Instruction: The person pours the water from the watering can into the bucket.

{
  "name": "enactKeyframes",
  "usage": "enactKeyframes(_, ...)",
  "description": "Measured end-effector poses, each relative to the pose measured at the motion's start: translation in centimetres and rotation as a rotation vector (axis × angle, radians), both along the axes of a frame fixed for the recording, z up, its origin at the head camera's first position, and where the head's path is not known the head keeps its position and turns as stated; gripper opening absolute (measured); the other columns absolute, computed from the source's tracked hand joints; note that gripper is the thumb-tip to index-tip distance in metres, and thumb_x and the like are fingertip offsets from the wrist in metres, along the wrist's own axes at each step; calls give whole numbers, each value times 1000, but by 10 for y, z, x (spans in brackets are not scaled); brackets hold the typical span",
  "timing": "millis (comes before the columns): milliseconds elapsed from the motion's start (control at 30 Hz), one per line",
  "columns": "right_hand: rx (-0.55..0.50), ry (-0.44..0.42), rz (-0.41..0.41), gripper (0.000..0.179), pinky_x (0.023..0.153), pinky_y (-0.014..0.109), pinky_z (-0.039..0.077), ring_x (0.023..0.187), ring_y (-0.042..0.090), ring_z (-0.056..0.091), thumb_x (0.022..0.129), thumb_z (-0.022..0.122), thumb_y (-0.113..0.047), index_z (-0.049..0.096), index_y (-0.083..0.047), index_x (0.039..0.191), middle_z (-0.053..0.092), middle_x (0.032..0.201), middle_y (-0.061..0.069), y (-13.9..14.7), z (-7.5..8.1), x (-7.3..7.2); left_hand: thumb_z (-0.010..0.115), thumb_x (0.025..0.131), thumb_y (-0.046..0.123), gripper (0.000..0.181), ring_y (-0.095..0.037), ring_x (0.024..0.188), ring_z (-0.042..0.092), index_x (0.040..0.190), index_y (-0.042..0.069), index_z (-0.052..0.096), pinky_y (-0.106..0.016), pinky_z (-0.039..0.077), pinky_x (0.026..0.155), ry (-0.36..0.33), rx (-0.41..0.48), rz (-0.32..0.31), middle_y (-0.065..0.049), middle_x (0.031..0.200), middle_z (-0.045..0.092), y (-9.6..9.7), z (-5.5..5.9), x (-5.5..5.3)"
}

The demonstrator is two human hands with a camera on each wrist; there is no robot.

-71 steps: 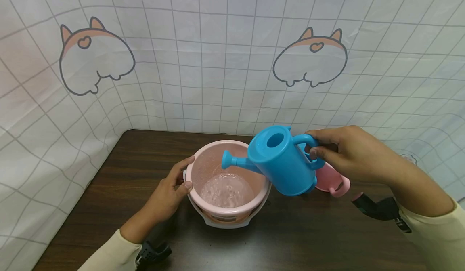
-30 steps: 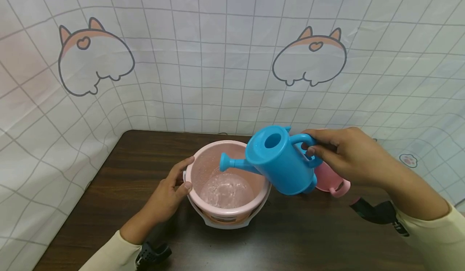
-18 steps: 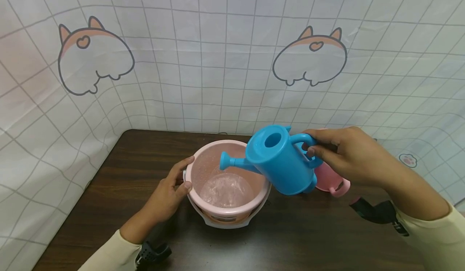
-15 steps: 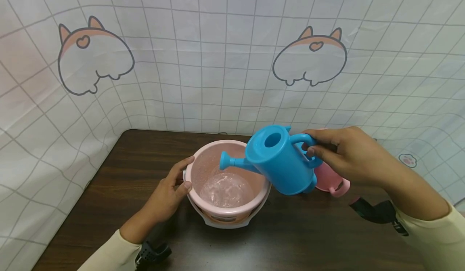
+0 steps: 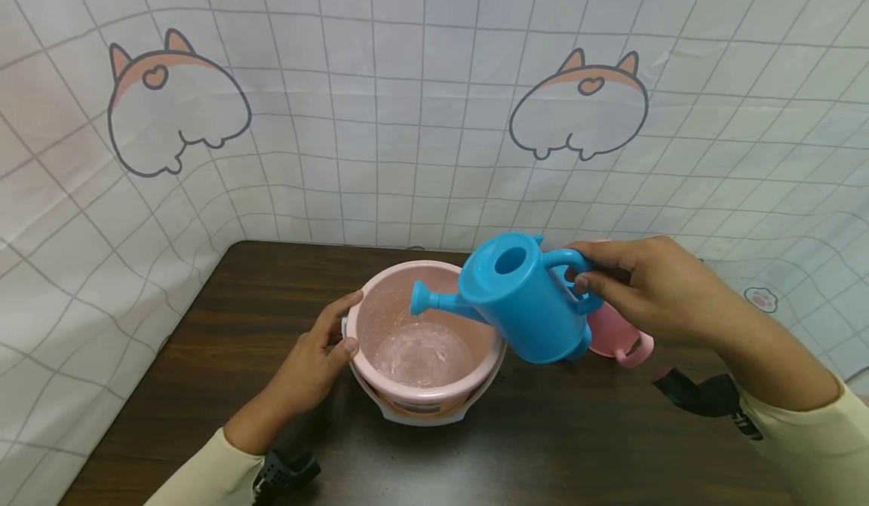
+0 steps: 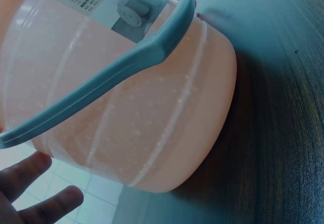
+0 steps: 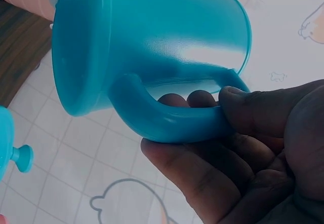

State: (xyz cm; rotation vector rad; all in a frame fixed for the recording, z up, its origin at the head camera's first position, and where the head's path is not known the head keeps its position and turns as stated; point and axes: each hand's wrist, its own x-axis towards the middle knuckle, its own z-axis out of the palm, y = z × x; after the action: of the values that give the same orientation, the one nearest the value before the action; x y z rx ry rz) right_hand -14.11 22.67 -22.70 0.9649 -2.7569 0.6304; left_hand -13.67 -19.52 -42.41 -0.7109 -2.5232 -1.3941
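Note:
A blue watering can point(image 5: 523, 302) is tilted over a pale pink bucket point(image 5: 360, 363), its spout point(image 5: 434, 301) pointing left above the opening. Thin streams fall from the spout head, and rippling water point(image 5: 424, 355) covers the bucket's bottom. My right hand point(image 5: 661, 291) grips the can's handle point(image 7: 172, 122), the thumb on one side and fingers curled round the other. My left hand point(image 5: 308, 363) holds the bucket's left rim, thumb over the rim and fingers outside. In the left wrist view, the bucket's carrying handle point(image 6: 101, 89) hangs down its side and two fingertips point(image 6: 66, 198) show.
Behind the can stands a pink container point(image 5: 611, 332) with a looped handle, partly hidden. A blue item with a small knob point(image 7: 23, 158) shows at the right wrist view's edge. The dark wooden table point(image 5: 543, 446) meets a white gridded curtain point(image 5: 380, 136) behind.
The watering can and my right hand have shifted very slightly left since the earliest frame. The water's ripples keep changing. My left hand stays on the rim.

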Motion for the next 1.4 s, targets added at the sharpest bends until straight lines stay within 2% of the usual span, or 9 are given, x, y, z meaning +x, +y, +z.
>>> enactKeyframes(667,-1,-28,-12,40,79,45,58,99,27,74,95,74,-9,67,-1,133,73,118,11,0,1,-1,45,107,52,59,-29,106,69,159,26,33,-47,53,82,5,6,-7,-13,123,69,-1,-1,1)
enactKeyframes(1000,-21,-57,-6,37,75,41,59,92,21,75,96,72,-7,68,0,132,75,112,10,-1,2,-1,45,107,51,59,-29,106,69,159,25,33,-46,54,82,16,7,-12,-13,123,68,-1,-1,0)
enactKeyframes(1400,-6,-46,7,38,74,40,59,90,20,75,95,73,-7,68,1,132,75,111,11,0,3,-2,46,107,51,59,-29,106,69,159,26,33,-46,54,82,10,7,-9,-12,122,69,0,0,0)
